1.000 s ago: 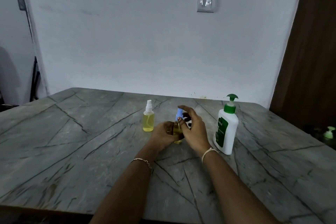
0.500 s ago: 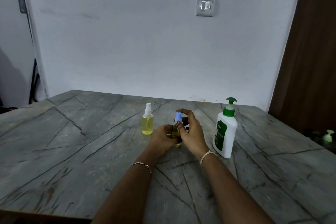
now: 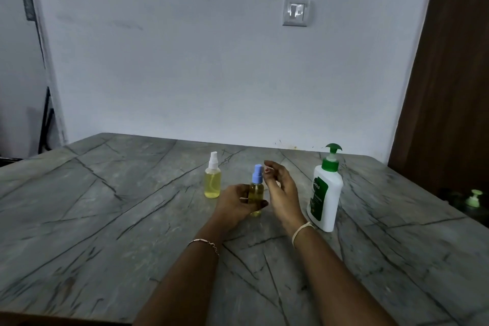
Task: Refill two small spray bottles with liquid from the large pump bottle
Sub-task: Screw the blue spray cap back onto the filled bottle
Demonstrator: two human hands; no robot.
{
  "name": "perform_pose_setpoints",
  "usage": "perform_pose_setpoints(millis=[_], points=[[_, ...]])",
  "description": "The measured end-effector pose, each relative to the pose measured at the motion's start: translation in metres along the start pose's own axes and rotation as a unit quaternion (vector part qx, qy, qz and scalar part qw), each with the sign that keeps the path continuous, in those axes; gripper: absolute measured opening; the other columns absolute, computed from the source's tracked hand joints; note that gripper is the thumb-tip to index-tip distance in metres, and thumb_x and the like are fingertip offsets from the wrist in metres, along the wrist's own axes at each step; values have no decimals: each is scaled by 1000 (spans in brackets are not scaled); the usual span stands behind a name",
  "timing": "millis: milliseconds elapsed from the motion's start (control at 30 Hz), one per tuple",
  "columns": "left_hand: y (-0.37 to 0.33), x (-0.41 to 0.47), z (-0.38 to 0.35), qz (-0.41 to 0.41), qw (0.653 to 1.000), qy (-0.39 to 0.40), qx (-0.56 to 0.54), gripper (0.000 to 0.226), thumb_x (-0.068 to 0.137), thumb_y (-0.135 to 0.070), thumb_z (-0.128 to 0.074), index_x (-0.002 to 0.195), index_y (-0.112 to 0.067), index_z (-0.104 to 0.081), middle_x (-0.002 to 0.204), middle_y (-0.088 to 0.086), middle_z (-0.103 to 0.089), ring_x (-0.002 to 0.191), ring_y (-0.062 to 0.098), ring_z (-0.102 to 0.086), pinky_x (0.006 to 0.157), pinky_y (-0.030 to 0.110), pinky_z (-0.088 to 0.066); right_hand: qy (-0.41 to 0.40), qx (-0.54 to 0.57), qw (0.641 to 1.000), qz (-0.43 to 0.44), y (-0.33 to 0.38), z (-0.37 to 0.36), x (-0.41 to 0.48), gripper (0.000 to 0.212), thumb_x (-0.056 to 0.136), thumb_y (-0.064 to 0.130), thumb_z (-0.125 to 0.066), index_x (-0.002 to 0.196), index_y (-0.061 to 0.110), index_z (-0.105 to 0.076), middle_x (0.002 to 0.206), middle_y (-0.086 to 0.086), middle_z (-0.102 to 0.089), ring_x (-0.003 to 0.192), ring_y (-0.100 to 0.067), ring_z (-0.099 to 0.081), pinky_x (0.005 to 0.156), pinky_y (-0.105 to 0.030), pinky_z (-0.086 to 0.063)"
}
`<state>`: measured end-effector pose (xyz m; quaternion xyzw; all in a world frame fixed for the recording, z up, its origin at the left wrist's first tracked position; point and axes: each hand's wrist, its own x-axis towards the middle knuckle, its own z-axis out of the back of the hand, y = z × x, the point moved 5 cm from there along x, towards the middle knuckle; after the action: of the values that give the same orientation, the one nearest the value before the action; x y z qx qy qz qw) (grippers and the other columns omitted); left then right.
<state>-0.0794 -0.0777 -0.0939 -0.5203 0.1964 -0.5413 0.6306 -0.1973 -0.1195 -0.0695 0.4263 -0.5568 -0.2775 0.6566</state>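
Left hand (image 3: 235, 205) is wrapped round the blue-capped spray bottle (image 3: 256, 190), which is held upright. Right hand (image 3: 281, 188) is raised just beside the cap, fingers loosely curled, nothing grasped. A white-capped spray bottle (image 3: 212, 180) is stood on the bench (image 3: 105, 219) to the left; "Dettol" is read on the pump bottle (image 3: 324, 193) to the right.

Three bottles line up across the far middle of the counter (image 3: 105, 219): the left spray bottle (image 3: 212, 182) stands leftmost; the middle spray bottle (image 3: 256, 190) is near it to the right; the pump bottle (image 3: 324, 193) stands rightmost. The left grip (image 3: 235, 206) holds the middle spray bottle from its left; the right grip (image 3: 280, 190) lies between that bottle and the pump bottle. Behind the counter stands the wall (image 3: 185, 61), bearing a switch (image 3: 295, 12) above the row.
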Motion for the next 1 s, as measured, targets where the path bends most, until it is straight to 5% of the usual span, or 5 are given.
perform_pose_setpoints(millis=[167, 333, 567, 800, 1000], points=[[0, 0, 1, 3, 1000, -1, 14, 42, 71, -23, -81, 108, -13, -66, 103, -1, -69, 95, 13, -66, 87, 26, -52, 5, 33, 999, -23, 0, -4, -2, 23, 99, 20, -47, 119, 23, -58, 95, 14, -63, 83, 10, -59, 67, -5, -43], [1, 1, 0, -1, 1000, -4, 23, 43, 69, -28, -82, 107, -15, -67, 101, -2, -71, 90, 9, -65, 84, 23, -52, -59, 25, 998, -18, -8, 7, 4, 22, 100, 17, -42, 111, 20, -61, 87, 3, -65, 83, -7, -62, 74, -25, -44], [-1, -1, 2, -7, 1000, 3, 30, 42, 73, -20, -78, 112, -12, -64, 106, 2, -69, 93, 11, -64, 85, 23, -49, 48, 33, 997, -42, -13, -10, 2, 26, 101, 20, -42, 120, 21, -60, 117, 1, -63, 109, -12, -58, 95, -26, -47], [1, 1, 1, -10, 1000, 1, 17, 43, 70, -25, -82, 109, -14, -67, 103, 3, -72, 90, 11, -67, 86, 26, -53, -20, 23, 999, -14, -14, -2, 6, 24, 98, 13, -45, 109, 21, -65, 111, 5, -64, 107, -17, -60, 94, -36, -50], [3, 2, 0, 6, 1000, 11, 23, 49, 71, -27, -80, 115, -14, -63, 108, 1, -69, 97, 12, -65, 90, 27, -51, 6, 38, 999, -11, -9, -4, 5, 22, 99, 17, -46, 110, 23, -64, 114, 6, -63, 109, -9, -58, 83, -13, -45]])
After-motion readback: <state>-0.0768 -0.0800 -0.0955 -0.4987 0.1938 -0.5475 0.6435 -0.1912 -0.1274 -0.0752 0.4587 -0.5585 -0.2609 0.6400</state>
